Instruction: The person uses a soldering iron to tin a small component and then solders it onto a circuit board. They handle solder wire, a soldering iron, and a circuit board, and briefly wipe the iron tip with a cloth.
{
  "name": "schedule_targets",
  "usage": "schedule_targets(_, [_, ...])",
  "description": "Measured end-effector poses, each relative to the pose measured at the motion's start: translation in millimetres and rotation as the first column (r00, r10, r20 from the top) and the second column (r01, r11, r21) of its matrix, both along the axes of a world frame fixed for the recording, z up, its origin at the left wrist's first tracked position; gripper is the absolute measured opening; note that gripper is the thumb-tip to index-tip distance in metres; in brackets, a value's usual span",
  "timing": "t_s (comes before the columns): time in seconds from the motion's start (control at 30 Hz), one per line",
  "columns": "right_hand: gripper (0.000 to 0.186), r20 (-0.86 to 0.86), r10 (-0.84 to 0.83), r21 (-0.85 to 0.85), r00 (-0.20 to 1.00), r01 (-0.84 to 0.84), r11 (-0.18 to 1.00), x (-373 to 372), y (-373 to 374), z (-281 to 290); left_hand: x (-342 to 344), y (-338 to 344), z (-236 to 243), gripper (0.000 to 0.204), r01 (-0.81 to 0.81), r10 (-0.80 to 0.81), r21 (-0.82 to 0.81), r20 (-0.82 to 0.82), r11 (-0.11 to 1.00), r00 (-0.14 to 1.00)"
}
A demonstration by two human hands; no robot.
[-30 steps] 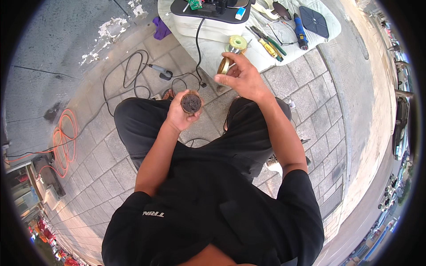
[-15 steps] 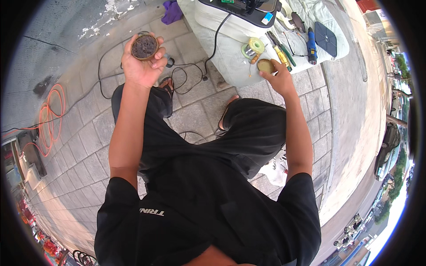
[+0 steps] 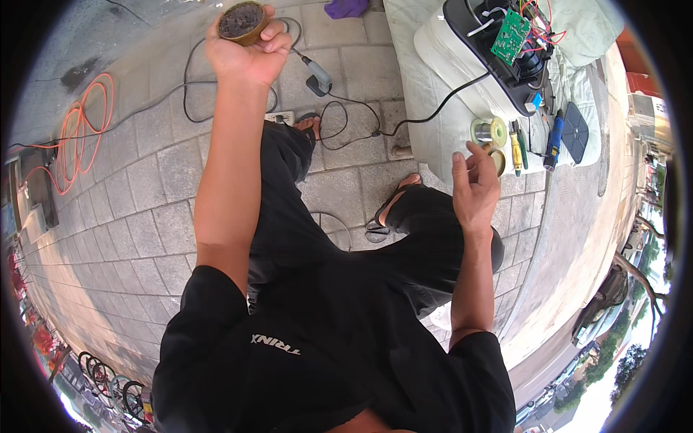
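Observation:
My left hand (image 3: 249,54) is wrapped round a small round tin (image 3: 242,20) held out at the upper left. Its open top shows a dark, crusty, brownish mass. My right hand (image 3: 476,191) is in front of the cloth-covered table's near edge, fingers extended and apart, with nothing in its grasp. Just behind those fingers, a shallow round yellowish lid (image 3: 498,160) lies on the cloth, partly hidden. A solder wire spool (image 3: 491,132) stands beyond it. Beside the lid are a yellow-handled tool (image 3: 517,151) and a green-handled tool (image 3: 522,146).
On the pale tablecloth (image 3: 429,144) sits a white appliance (image 3: 462,65) with a green circuit board (image 3: 511,36) and loose wires. A blue screwdriver-like tool (image 3: 554,141) lies at right. Black cables and a grey plug-like device (image 3: 317,76) are on the paving; an orange cord (image 3: 90,130) lies left.
The view has turned and shifted. My right hand has let go of the lid, which now lies on the table, and has drawn back. My left hand still holds the tin.

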State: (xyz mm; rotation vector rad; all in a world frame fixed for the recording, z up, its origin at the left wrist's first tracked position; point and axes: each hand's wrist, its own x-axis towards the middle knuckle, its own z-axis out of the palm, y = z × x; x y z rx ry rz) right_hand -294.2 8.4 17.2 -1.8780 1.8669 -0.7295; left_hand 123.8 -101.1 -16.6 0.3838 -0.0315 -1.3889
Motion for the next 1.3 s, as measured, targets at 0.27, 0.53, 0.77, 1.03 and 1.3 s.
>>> schedule_targets(0.27, [0.037,0.309,0.181,0.406,0.934,-0.301,0.863,145,-57,-191,20,-8,1,0.042,-0.113,0.103,0.132,0.080,0.985,0.991])
schedule_targets(0.53, [0.057,0.198,0.028,0.513,0.980,-0.128,0.849,202,-135,-315,38,-10,-9,0.043,-0.124,0.115,0.133,0.076,0.983,0.991])
schedule_targets(0.77, [0.074,0.099,0.058,0.430,0.993,-0.095,0.898,229,-175,-374,48,-11,-11,0.044,-0.132,0.122,0.189,0.064,0.973,0.990])
schedule_targets(1.03, [0.053,0.285,0.064,0.376,0.956,-0.173,0.910,248,-204,-371,39,-21,-10,0.042,-0.151,0.127,0.330,0.093,0.932,0.988])
schedule_targets(1.3, [0.023,0.851,0.141,-0.007,0.505,-0.258,0.966,223,-175,-164,31,-27,-7,0.048,-0.251,0.170,0.382,0.232,0.890,0.958])
